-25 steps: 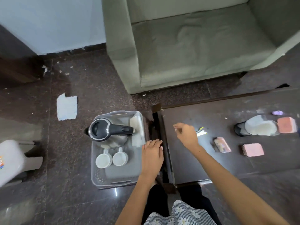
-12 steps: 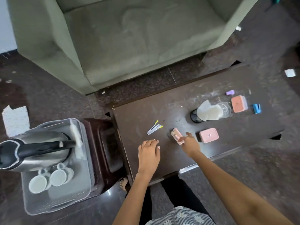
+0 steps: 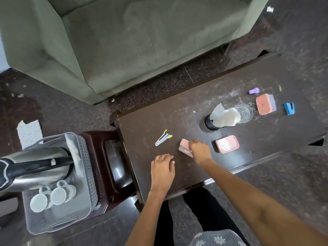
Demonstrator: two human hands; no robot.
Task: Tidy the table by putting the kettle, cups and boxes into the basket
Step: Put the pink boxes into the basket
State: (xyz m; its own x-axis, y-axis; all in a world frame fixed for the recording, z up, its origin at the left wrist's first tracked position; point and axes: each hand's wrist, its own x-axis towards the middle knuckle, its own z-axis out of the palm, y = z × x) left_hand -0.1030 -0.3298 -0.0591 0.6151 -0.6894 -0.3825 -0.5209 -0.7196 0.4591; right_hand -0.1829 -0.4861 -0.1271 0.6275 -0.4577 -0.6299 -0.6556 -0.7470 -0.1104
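A steel kettle (image 3: pixel 33 167) with a black handle and two white cups (image 3: pixel 53 196) sit in the grey plastic basket (image 3: pixel 85 176) at the left, on a dark stool. On the dark table (image 3: pixel 195 107), my right hand (image 3: pixel 199 151) grips a small pink box (image 3: pixel 184 147) near the front edge. My left hand (image 3: pixel 163 172) rests flat on the table just left of it. A second pink box (image 3: pixel 227 144) lies to the right. A third, taller pink box (image 3: pixel 265 104) stands at the far right.
A black holder with white napkins (image 3: pixel 221 115) and a clear glass (image 3: pixel 245 111) stand mid-table. Thin sachets (image 3: pixel 162 138) lie left of my hands. A purple item (image 3: pixel 254 90) and a blue item (image 3: pixel 289 108) lie far right. A green sofa (image 3: pixel 124 41) stands beyond.
My view swung right from the basket to the table. My right hand reached to the small pink box and closed on it; my left hand moved from the basket rim onto the table.
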